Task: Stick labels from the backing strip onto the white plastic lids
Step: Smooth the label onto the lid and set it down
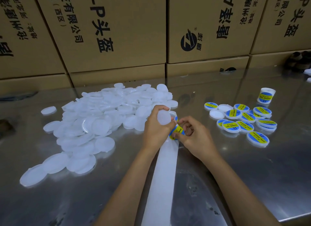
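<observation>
Counts, single head view.
Hands: 2, left hand (155,130), right hand (195,135).
Backing strip (164,180): 1.
Label roll (266,96): 1, upright.
Labelled lids (247,120): about 13; overlaps prevent an exact figure.
Two bare lids (217,114) among them.
Unlabelled lid pile (101,118): far too many to count.
Cardboard boxes (109,29): at least 8.

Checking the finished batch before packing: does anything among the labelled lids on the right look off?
Yes: two bare white lids lie unlabelled at the left edge of the labelled lids, looking out of place there.
</observation>
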`<action>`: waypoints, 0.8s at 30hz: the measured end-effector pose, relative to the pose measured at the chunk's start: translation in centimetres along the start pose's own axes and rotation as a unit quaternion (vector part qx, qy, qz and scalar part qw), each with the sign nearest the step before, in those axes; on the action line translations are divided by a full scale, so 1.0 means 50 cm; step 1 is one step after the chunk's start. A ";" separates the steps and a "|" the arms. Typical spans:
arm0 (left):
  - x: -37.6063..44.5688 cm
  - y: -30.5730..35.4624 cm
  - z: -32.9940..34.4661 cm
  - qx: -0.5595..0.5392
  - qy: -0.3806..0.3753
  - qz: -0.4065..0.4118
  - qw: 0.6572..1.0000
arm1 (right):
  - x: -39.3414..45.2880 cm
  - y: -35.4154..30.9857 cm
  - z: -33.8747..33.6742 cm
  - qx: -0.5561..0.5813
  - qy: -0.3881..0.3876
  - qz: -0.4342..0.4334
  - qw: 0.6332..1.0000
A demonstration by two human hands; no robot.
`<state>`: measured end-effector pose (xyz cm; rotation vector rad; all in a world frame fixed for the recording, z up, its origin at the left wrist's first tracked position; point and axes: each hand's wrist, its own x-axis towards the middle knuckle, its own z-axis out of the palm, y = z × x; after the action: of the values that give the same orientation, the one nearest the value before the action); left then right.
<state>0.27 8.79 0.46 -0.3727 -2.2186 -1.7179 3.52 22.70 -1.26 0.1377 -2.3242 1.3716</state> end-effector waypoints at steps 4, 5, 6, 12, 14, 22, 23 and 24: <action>0.008 -0.007 0.000 -0.012 0.007 -0.017 1.000 | -0.002 -0.001 0.004 0.000 -0.005 -0.009 1.000; 0.009 -0.008 0.000 -0.014 0.007 -0.022 1.000 | -0.003 -0.002 0.004 -0.007 -0.004 -0.021 1.000; 0.010 -0.009 0.000 -0.016 0.008 -0.026 0.999 | -0.003 -0.003 0.004 -0.017 -0.001 -0.037 0.999; 0.013 -0.011 -0.004 -0.016 0.019 -0.040 0.999 | -0.005 -0.020 -0.006 0.075 -0.037 -0.006 0.997; 0.014 -0.012 -0.007 -0.020 0.021 -0.034 0.999 | -0.004 -0.029 -0.014 0.161 -0.063 0.051 0.984; 0.004 -0.004 -0.007 -0.043 0.001 -0.046 0.998 | 0.008 -0.036 -0.048 0.392 -0.028 0.176 0.903; 0.001 0.000 -0.006 -0.066 -0.004 -0.058 0.996 | 0.008 -0.036 -0.049 0.402 -0.025 0.177 0.898; -0.002 0.005 -0.006 -0.077 0.000 -0.063 0.995 | 0.008 -0.036 -0.049 0.407 -0.023 0.177 0.896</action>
<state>0.48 8.55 0.71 -0.2719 -2.1573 -1.9627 4.46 23.92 1.39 -0.0134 -1.7009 2.4783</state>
